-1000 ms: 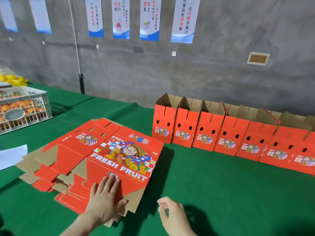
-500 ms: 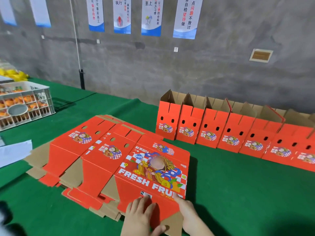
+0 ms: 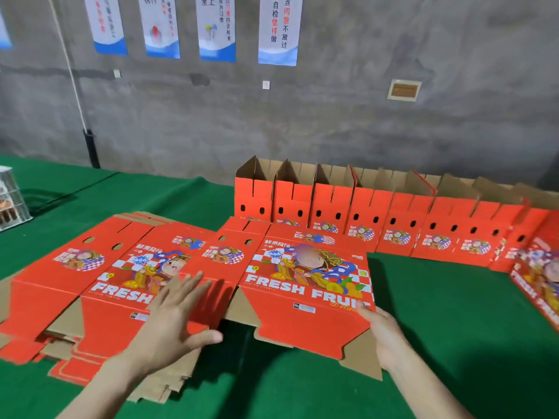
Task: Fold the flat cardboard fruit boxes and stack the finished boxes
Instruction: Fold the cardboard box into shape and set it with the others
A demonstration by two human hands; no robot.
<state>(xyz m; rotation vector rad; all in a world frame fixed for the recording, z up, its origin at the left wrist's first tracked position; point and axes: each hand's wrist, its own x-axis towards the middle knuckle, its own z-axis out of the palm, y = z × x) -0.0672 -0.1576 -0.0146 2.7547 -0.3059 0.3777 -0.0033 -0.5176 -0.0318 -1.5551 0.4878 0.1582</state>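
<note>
Nearest left: left hand (image 3: 178, 322) released, fingers straight and fanned over the near edge of the stack of flat boxes (image 3: 75, 285). No longer pressing the top sheet as half a second ago; unclear whether touching at all.

Nearest right: right hand (image 3: 382, 334) grasping the near right corner of the top flat box (image 3: 308, 285), thumb on the printed face, fingers hidden beneath. Dragged rightward since the earlier frame, now partly off the stack and overhanging the green desk (image 3: 302, 394), with the next sheet's FRESH print uncovered to the left.

Farther back, unchanged: row of folded boxes (image 3: 363, 213) standing upright side by side along the far edge. At the right edge, another printed box (image 3: 538, 285), partly cut off. Far left, a white crate (image 3: 9, 201). Beyond, posters (image 3: 278, 28) on the grey wall (image 3: 332, 116).
</note>
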